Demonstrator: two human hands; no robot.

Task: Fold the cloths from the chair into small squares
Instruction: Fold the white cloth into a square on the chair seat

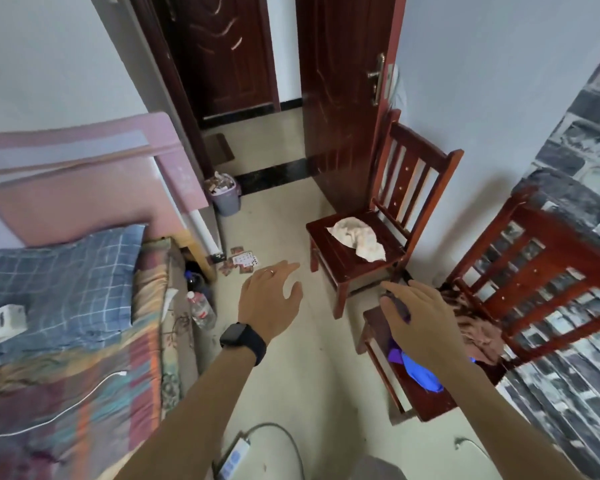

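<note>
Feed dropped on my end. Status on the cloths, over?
Left hand open over floor. Right hand open above blue cloth on near chair. White cloth crumpled on far chair. Nothing blocking.

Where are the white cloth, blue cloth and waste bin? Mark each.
white cloth (357,239), head view, crumpled middle.
blue cloth (425,375), head view, bright lower fold.
waste bin (226,202), head view, front wall.

At twelve o'clock our left hand (271,299) spreads open; at two our right hand (420,320) overlaps a blue cloth (423,375) on the near chair (430,407).
</note>
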